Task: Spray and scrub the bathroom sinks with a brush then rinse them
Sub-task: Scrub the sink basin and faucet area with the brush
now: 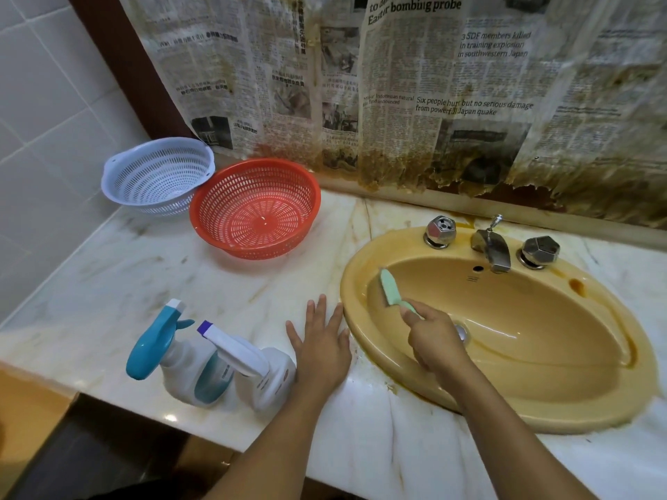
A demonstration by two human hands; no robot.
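Fingers of my right hand clamp the handle of the brush; its long axis runs away and leftward, head against the left wall of the sink. My left hand rests flat, fingers spread, beside the rim.

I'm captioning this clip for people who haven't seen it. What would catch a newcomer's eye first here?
Probably the stained newspaper hung behind the counter. Next, the yellow sink at right, where the right hand holds a green brush against its inner side. The red basket sits at the back left.
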